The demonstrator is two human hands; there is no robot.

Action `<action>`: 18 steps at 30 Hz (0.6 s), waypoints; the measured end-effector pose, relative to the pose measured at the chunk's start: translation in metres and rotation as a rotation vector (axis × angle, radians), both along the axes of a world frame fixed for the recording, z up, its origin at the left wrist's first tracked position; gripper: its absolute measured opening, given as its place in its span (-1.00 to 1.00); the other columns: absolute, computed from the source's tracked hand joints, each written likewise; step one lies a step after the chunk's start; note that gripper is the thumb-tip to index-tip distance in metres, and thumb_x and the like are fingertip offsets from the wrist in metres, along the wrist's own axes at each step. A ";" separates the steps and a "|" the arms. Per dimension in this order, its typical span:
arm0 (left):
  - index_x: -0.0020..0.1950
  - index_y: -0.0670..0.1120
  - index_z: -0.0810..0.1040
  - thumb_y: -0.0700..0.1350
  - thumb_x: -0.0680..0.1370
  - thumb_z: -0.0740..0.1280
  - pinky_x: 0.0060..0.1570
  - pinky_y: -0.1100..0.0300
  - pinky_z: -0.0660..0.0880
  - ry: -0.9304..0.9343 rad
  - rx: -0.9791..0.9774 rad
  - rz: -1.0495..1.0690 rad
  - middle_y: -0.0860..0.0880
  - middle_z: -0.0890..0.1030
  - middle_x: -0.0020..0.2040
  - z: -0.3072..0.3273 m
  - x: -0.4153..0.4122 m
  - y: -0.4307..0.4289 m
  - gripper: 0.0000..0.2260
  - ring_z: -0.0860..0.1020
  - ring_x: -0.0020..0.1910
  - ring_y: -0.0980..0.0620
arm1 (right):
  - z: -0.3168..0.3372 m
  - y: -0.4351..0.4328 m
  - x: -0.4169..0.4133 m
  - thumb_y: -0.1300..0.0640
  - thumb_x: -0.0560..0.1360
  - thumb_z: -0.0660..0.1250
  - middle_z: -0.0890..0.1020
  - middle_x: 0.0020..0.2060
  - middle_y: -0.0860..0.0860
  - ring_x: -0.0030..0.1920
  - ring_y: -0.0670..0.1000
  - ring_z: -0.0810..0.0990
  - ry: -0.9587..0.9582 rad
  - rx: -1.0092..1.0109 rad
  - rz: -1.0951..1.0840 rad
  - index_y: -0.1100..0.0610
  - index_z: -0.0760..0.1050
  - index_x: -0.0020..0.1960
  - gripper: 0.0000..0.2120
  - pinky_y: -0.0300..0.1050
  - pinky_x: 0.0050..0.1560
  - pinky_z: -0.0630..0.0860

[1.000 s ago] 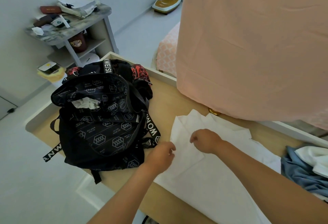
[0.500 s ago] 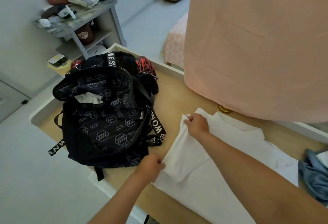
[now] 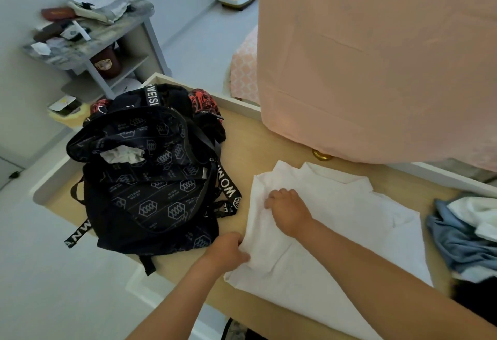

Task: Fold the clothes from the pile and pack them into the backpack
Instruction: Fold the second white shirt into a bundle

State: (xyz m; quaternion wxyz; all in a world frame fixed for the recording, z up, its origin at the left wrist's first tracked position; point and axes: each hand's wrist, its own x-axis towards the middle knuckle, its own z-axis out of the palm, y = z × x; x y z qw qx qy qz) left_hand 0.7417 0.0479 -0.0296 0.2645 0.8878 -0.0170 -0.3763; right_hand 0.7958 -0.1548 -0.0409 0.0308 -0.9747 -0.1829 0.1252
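Wood table [image 3: 269, 143] holds a white shirt [image 3: 349, 221] near its front edge. The left hand [image 3: 228, 251] pinches its folded side; the right hand [image 3: 289, 212] grips higher up. The backpack [image 3: 150, 178] lies just left, bare wood between.

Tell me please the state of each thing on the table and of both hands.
white shirt, flat on the table, one side folded inward
backpack, lying open, white cloth inside
clothes pile, unfolded
left hand, pinches the shirt's edge
right hand, fingers curled, on the folded part
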 end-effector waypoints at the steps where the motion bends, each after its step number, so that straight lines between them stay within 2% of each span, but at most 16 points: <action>1: 0.05 -0.04 0.55 -0.04 0.45 0.40 -0.23 0.25 0.43 0.001 -0.006 -0.004 0.04 0.59 -0.03 0.001 -0.001 -0.001 -0.79 0.55 -0.04 0.05 | 0.005 0.006 0.006 0.36 0.48 0.20 0.44 0.30 0.06 0.20 0.12 0.45 -0.029 -0.016 0.019 0.04 0.46 0.34 -0.52 0.00 0.21 0.35; 3: 0.00 -0.04 0.54 -0.07 0.44 0.40 -0.27 0.27 0.40 -0.002 -0.031 -0.005 0.06 0.57 -0.09 0.005 -0.004 -0.001 -0.83 0.54 -0.09 0.07 | 0.009 0.017 0.019 0.42 0.45 0.23 0.34 0.42 0.12 0.19 0.17 0.47 -0.067 -0.055 0.103 0.09 0.40 0.37 -0.47 0.02 0.09 0.40; 5: -0.08 -0.03 0.51 -0.10 0.44 0.40 -0.34 0.31 0.34 -0.025 -0.049 0.001 0.09 0.53 -0.17 0.008 -0.008 -0.001 -0.88 0.50 -0.19 0.12 | 0.009 0.027 0.030 0.45 0.44 0.25 0.25 0.47 0.13 0.13 0.19 0.52 -0.026 -0.147 0.249 0.09 0.33 0.43 -0.39 0.02 -0.08 0.42; 7: -0.06 -0.08 0.52 -0.13 0.44 0.39 -0.37 0.33 0.34 -0.039 -0.058 0.013 0.09 0.51 -0.20 0.013 -0.011 0.001 -0.88 0.45 -0.26 0.17 | 0.009 0.033 0.037 0.45 0.46 0.26 0.31 0.39 0.11 0.05 0.17 0.56 0.044 -0.246 0.351 0.07 0.30 0.46 -0.37 0.01 -0.19 0.37; 9: -0.02 -0.06 0.52 -0.13 0.44 0.38 -0.36 0.32 0.34 -0.020 -0.061 0.012 0.10 0.50 -0.18 0.020 -0.011 0.003 -0.85 0.44 -0.25 0.18 | 0.013 0.031 0.041 0.42 0.47 0.29 0.43 0.30 0.10 0.04 0.15 0.59 0.066 -0.329 0.385 0.11 0.38 0.40 -0.46 -0.02 -0.19 0.37; 11: -0.07 0.02 0.48 -0.12 0.44 0.38 -0.35 0.30 0.33 0.004 -0.075 0.000 0.12 0.48 -0.18 0.030 -0.008 0.001 -0.87 0.44 -0.24 0.18 | 0.020 0.022 0.045 0.42 0.47 0.30 0.46 0.28 0.13 0.06 0.16 0.60 0.069 -0.369 0.363 0.17 0.47 0.31 -0.57 -0.04 -0.19 0.37; 14: -0.12 0.02 0.44 -0.12 0.42 0.34 -0.32 0.28 0.35 0.011 -0.132 -0.048 0.11 0.47 -0.21 0.053 0.002 -0.018 -0.89 0.43 -0.27 0.15 | 0.043 -0.009 0.040 0.36 0.52 0.28 0.45 0.24 0.13 -0.04 0.16 0.59 -0.004 -0.168 0.184 0.17 0.45 0.21 -0.71 -0.04 -0.28 0.32; 16: -0.08 0.00 0.44 -0.13 0.41 0.33 -0.34 0.29 0.35 -0.003 -0.162 -0.154 0.12 0.46 -0.20 0.069 0.008 -0.042 -0.87 0.42 -0.28 0.15 | 0.054 -0.041 0.025 0.33 0.49 0.33 0.52 0.07 0.10 -0.16 0.15 0.57 -0.126 -0.042 0.095 0.16 0.47 0.09 -0.79 -0.05 -0.36 0.32; 18: -0.05 0.01 0.43 -0.13 0.42 0.34 -0.32 0.28 0.36 0.018 -0.191 -0.278 0.12 0.44 -0.18 0.078 0.009 -0.073 -0.84 0.40 -0.29 0.15 | 0.056 -0.077 0.002 0.36 0.37 0.43 0.53 -0.10 0.08 -0.30 0.10 0.52 -0.231 0.014 0.010 0.15 0.48 -0.04 -0.76 -0.07 -0.46 0.30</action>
